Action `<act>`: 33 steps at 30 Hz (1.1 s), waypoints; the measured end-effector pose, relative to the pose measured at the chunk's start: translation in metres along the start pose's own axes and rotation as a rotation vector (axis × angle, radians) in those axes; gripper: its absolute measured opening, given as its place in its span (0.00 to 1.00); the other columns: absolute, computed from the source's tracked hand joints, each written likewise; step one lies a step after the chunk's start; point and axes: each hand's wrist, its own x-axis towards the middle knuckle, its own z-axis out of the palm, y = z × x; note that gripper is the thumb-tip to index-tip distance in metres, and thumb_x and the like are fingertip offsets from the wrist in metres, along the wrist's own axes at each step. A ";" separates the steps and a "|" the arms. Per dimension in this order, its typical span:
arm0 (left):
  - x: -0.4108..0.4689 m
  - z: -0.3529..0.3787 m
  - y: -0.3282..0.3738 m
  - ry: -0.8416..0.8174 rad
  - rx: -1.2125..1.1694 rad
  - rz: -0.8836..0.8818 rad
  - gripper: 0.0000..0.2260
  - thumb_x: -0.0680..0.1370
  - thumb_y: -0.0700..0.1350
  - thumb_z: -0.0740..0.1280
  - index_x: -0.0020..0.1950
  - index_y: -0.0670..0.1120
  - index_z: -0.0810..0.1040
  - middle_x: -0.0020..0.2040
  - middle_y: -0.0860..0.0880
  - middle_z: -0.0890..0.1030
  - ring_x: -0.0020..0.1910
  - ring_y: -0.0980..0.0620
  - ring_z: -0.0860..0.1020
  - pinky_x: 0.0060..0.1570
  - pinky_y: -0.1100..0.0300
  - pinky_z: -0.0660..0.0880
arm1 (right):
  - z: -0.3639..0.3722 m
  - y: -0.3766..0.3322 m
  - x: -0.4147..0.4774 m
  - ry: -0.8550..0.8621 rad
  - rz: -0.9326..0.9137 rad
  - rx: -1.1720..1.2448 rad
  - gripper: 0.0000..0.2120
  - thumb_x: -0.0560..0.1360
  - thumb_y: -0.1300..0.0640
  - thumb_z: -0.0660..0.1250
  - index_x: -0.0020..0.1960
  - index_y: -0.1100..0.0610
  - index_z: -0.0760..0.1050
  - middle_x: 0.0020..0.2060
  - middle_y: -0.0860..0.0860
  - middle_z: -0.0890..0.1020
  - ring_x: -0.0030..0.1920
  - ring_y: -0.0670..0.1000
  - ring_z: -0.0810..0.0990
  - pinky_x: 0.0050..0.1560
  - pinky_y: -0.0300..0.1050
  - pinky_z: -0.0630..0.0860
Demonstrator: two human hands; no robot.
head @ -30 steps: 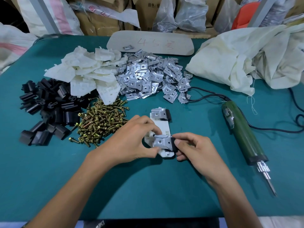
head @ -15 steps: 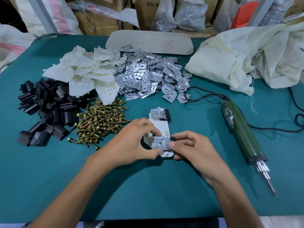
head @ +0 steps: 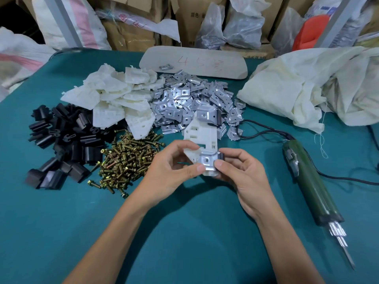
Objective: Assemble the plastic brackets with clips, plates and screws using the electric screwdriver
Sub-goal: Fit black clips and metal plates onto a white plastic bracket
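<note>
Your left hand (head: 172, 169) and right hand (head: 244, 177) both hold the near end of 1 white bracket (head: 202, 136). Its far end points away from you and shows in front of the heap of metal plates (head: 180, 103).

Your left fingers (head: 184, 144) curl round the bracket's left edge, and the left thumb presses the lower left corner of the near plate (head: 207, 160) on that end. Your right thumb pinches the plate's right edge, and the right forefinger curls over the black clip (head: 221, 156) seated just beside it. Neither hand is spread wide. Both are closed narrow on the part, with the thumb tips almost touching across the plate.

At the end far from your fingers sits a 2nd plate (head: 206, 115), with a 2nd clip (head: 219, 118) at its right side. I cannot tell whether a screw sits in either plate's hole.

Just left of your left fingers lies the screw pile (head: 127, 158). Further left is the heap of black clips (head: 61, 138). Beyond those is the heap of white brackets (head: 114, 101), touching the plates.

Right of your right hand, well apart from it, the electric screwdriver (head: 307, 181) lies on the bench (head: 184, 242) with its bit (head: 346, 253) pointing toward you. Its cable (head: 256, 130) runs back toward the plates. Past everything lie a beige board (head: 221, 64) and a crumpled cloth sack (head: 317, 89).
</note>
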 end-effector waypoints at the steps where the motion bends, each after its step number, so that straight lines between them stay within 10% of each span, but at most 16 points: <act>1: -0.001 0.001 -0.001 0.015 0.000 -0.004 0.17 0.69 0.44 0.79 0.54 0.52 0.80 0.54 0.45 0.84 0.48 0.50 0.81 0.49 0.56 0.80 | -0.001 0.002 0.000 -0.002 0.006 0.002 0.13 0.71 0.68 0.74 0.54 0.60 0.80 0.44 0.57 0.87 0.40 0.52 0.86 0.42 0.41 0.83; 5: 0.000 0.002 -0.003 0.072 0.012 -0.010 0.17 0.65 0.47 0.82 0.48 0.57 0.81 0.49 0.33 0.80 0.42 0.48 0.77 0.46 0.52 0.78 | -0.004 0.004 0.001 -0.026 0.025 -0.010 0.13 0.72 0.66 0.74 0.55 0.59 0.80 0.45 0.57 0.88 0.42 0.51 0.86 0.44 0.41 0.83; 16: -0.004 0.003 -0.004 0.080 -0.025 -0.073 0.17 0.65 0.41 0.79 0.50 0.45 0.79 0.36 0.48 0.82 0.34 0.54 0.79 0.36 0.65 0.77 | -0.003 0.004 0.000 -0.014 -0.025 -0.110 0.20 0.65 0.57 0.78 0.55 0.57 0.81 0.49 0.56 0.87 0.48 0.50 0.85 0.50 0.42 0.83; 27: -0.007 -0.002 -0.003 0.028 -0.048 -0.102 0.19 0.68 0.41 0.78 0.57 0.48 0.79 0.46 0.50 0.83 0.39 0.53 0.77 0.44 0.61 0.79 | -0.003 0.006 -0.003 -0.055 -0.059 -0.133 0.18 0.65 0.58 0.78 0.53 0.55 0.80 0.43 0.45 0.86 0.42 0.48 0.83 0.46 0.38 0.80; 33: -0.006 -0.011 0.009 -0.068 0.090 -0.053 0.33 0.74 0.39 0.76 0.73 0.61 0.68 0.56 0.47 0.84 0.47 0.51 0.80 0.57 0.57 0.79 | -0.005 -0.002 -0.001 -0.026 0.061 0.033 0.19 0.64 0.62 0.77 0.54 0.58 0.80 0.43 0.55 0.87 0.39 0.51 0.84 0.44 0.42 0.82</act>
